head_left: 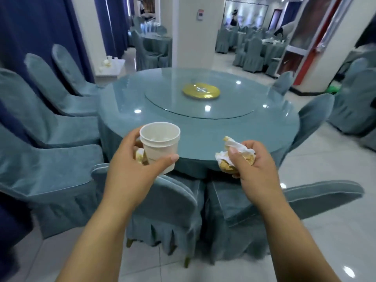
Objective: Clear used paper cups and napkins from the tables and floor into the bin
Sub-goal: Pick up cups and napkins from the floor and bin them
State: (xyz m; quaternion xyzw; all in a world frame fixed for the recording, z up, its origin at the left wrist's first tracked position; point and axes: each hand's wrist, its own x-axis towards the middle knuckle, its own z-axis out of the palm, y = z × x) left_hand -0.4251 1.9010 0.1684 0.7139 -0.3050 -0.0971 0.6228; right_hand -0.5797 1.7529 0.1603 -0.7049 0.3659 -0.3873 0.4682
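Item: cups point(160, 145), white paper, nested, upright, sitting just over the table's near edge. Left hand point(130, 171) is gripping them, thumb lying across the front and fingers curling behind, with a stained wad point(139, 156) tucking in alongside. Napkins point(237, 154), crumpled and yellow-stained, at 3 o'clock of the cups: right hand point(254, 174) is clenching them tight. Table point(203, 139), at 12 o'clock, is bearing a gold disc point(201, 90). Step, by judgement: carrying to the bin. No bin is showing, so the next move is calling for turning to find it.
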